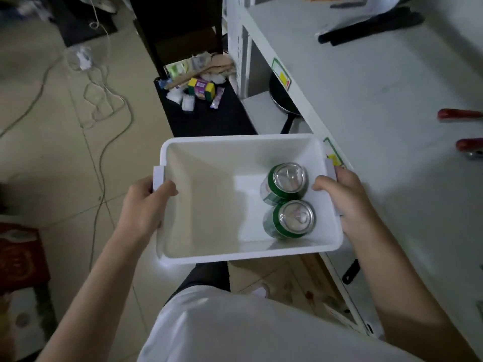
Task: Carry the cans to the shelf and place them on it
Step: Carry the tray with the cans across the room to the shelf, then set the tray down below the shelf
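I hold a white plastic bin in front of me, above the floor. My left hand grips its left handle and my right hand grips its right handle. Two green cans with silver tops stand inside, near the right wall: one can farther from me and a second can touching it on the near side. The white shelf unit stands directly to the right of the bin.
A black frying pan sits in an open shelf compartment. On the shelf top lie black tools and red-handled tools. A low black stand with packets is ahead. White cables trail across the tiled floor.
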A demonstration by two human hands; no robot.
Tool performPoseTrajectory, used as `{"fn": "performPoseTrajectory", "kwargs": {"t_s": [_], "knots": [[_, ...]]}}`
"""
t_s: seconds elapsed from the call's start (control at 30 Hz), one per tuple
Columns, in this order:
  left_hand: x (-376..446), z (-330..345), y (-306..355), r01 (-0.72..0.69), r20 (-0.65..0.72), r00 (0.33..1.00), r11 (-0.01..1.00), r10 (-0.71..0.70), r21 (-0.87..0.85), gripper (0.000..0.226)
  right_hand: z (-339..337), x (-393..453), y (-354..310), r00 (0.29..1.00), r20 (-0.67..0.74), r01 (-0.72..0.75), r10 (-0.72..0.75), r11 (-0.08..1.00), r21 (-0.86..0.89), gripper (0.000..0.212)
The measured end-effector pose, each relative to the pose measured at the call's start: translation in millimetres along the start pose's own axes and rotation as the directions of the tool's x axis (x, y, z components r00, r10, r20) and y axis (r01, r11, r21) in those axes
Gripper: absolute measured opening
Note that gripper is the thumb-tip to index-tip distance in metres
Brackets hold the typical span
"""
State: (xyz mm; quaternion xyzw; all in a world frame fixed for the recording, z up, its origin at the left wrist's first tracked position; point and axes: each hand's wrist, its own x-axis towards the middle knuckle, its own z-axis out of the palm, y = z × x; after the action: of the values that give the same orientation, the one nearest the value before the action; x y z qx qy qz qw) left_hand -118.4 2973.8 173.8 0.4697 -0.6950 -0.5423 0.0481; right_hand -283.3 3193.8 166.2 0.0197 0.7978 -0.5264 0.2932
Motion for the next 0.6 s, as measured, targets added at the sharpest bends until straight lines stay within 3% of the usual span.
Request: {"fn": "performPoseTrajectory", "kwargs": {"t_s": [0.1, 0.27, 0.33, 0.5, 0.57, 0.6], "knots": [[45.5, -7.3, -2.4, 0.021, -0.033, 0.999, 0.999, -0.022, -0.041, 0.019, 32.9, 51.5, -17.3, 0.998, 0.054, 0.019, -0.018, 1.0, -0.02, 0.007], [152.3, -10.7, -1.6, 0.056, -0.025, 0.998, 0.994, -0.058, -0.092, 0.028, 82.0, 138.6, -43.3, 0.999, 0.053, -0.008, 0.011, 0.998, -0.061, 0.01], [198.9, -7.7, -4.2, 0.081, -0.004, 0.997, 0.992, -0.082, -0.098, 0.024, 99.8, 182.9, -50.6, 0.999, 0.032, -0.035, 0.038, 0.997, -0.073, 0.017], [309.5, 17.0, -27.0, 0.123, -0.025, 0.992, 0.99, -0.125, -0.073, 0.016, 157.0, 304.4, -34.8, 0.999, -0.01, -0.048, 0.048, 0.994, -0.098, 0.005], [351.9, 30.1, -40.9, 0.155, -0.039, 0.987, 0.985, -0.158, -0.077, 0.014, 180.2, 352.7, -23.0, 0.999, -0.004, -0.051, 0.051, 0.991, -0.122, 0.022], [373.2, 36.6, -47.8, 0.159, -0.045, 0.986, 0.984, -0.163, -0.077, 0.017, 191.1, 377.2, -16.0, 0.998, 0.004, -0.055, 0.056, 0.992, -0.117, 0.019]]}}
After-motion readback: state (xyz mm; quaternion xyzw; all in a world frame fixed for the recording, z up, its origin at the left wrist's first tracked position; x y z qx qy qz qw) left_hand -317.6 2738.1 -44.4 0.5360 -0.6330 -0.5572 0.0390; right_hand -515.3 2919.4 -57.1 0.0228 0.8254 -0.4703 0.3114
